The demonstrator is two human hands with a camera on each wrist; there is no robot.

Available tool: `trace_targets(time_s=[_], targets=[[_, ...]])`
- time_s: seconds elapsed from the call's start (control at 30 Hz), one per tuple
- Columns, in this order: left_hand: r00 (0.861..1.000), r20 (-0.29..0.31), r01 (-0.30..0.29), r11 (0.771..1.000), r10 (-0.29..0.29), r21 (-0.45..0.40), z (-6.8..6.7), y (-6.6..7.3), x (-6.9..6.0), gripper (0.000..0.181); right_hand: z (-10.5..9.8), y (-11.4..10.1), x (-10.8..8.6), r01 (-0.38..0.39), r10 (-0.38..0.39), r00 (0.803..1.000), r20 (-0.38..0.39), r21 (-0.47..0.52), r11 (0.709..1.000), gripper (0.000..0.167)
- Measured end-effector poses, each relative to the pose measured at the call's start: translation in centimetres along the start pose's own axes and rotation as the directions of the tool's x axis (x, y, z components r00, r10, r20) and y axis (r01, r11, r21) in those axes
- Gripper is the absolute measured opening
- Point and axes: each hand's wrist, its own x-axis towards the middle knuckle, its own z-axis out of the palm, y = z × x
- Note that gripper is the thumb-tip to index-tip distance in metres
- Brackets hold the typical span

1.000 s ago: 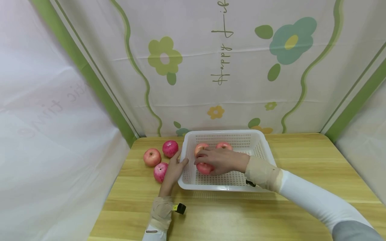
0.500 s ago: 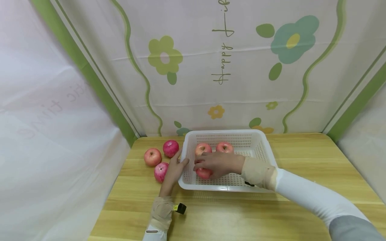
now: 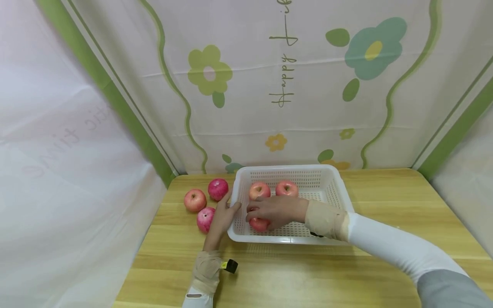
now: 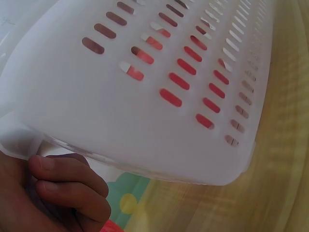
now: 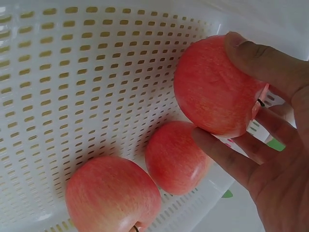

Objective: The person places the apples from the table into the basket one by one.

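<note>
A white plastic basket (image 3: pixel 289 240) with slotted walls stands on the table. My left hand (image 3: pixel 222 218) grips its left rim; in the left wrist view the fingers (image 4: pixel 72 186) curl at the edge. Inside the basket, my right hand (image 3: pixel 279 210) holds a red apple (image 5: pixel 217 87) near the left front, thumb on one side and fingers on the other. Behind that hand lie two more apples, one at the back left (image 3: pixel 259 191) and one farther right (image 3: pixel 286 188). The right hand hides part of the held apple in the head view.
Left of the basket sit three more fruits: a pale red apple (image 3: pixel 195 200), a deep pink one (image 3: pixel 218 189) and a pink one (image 3: pixel 206 220) close to my left wrist. The wooden table (image 3: pixel 292 278) meets a printed curtain (image 3: pixel 246 107) at the back.
My right hand has moved slightly left and toward the front of the basket with the apple, showing more of the apples behind. The left hand stays at the rim.
</note>
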Motion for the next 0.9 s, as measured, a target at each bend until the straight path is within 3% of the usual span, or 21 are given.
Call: trace_targets(time_s=[0.6,0.9], targets=[[1.000,-0.003,0.015,1.000,-0.015,0.008,0.14,0.15,-0.07,0.068,0.96,0.14,0.56,0.041,-0.040,0.999,0.008,-0.031,0.999,0.063],[1.000,0.000,0.003,1.000,-0.003,-0.010,0.13,0.28,-0.06,0.066,0.81,-0.04,0.44,0.016,-0.016,1.000,0.007,-0.037,0.999,0.061]])
